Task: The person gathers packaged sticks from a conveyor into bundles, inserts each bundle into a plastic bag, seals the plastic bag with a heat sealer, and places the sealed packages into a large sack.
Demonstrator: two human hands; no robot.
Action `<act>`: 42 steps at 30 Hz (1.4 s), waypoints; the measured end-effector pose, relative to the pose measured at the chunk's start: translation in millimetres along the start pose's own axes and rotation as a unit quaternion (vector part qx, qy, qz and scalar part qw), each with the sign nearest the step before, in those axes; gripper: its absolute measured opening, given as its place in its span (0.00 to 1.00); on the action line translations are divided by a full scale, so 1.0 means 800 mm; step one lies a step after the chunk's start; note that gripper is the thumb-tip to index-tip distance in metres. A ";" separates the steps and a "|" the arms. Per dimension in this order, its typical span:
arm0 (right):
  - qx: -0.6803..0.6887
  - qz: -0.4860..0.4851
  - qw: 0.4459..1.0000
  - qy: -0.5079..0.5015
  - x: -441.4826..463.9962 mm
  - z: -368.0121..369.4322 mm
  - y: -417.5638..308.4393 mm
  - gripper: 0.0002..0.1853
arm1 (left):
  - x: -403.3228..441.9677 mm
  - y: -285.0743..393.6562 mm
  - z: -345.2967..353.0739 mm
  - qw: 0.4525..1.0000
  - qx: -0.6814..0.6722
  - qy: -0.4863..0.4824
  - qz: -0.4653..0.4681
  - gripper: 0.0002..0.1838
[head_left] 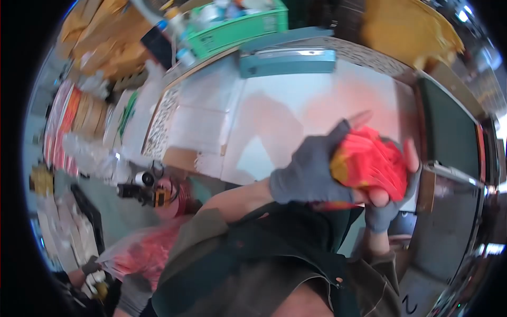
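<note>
Both of my hands wear grey gloves with bare fingertips. Between them is a bunched handful of glossy red pieces (pixel 375 166) with some yellow at its left side; its exact kind is blurred. My left hand (pixel 317 169) grips the bundle from the left, its thumb and fingers around it. From below and the right, my right hand (pixel 388 211) wraps the same bundle, partly hidden behind it. The bundle is held above the near right part of the white work surface (pixel 269 127), where a reddish reflection shows.
A teal metal case (pixel 288 62) and a green crate (pixel 237 29) with bottles stand at the far side. A dark green panel (pixel 451 124) borders the right. At lower left, another person's gloved hands (pixel 134 293) are by a clear bag of red pieces (pixel 145 253).
</note>
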State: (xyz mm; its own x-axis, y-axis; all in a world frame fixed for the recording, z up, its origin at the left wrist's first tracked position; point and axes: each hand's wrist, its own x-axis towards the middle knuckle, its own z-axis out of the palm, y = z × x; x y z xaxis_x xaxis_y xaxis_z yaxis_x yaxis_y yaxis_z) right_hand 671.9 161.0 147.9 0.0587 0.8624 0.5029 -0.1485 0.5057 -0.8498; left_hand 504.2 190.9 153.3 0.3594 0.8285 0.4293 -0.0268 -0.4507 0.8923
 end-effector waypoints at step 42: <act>-0.025 0.260 0.869 -0.421 0.049 0.100 0.140 0.07 | -0.144 -0.113 -0.095 0.934 -0.208 0.263 -0.120 0.10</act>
State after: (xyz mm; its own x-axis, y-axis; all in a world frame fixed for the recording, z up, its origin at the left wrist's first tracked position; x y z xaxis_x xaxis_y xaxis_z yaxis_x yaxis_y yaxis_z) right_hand 578.4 249.7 84.8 -0.7496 0.6611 -0.0322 0.1064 0.0723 -0.9917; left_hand 394.3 161.6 34.0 -0.1032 0.9873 0.1210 -0.4047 -0.1528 0.9016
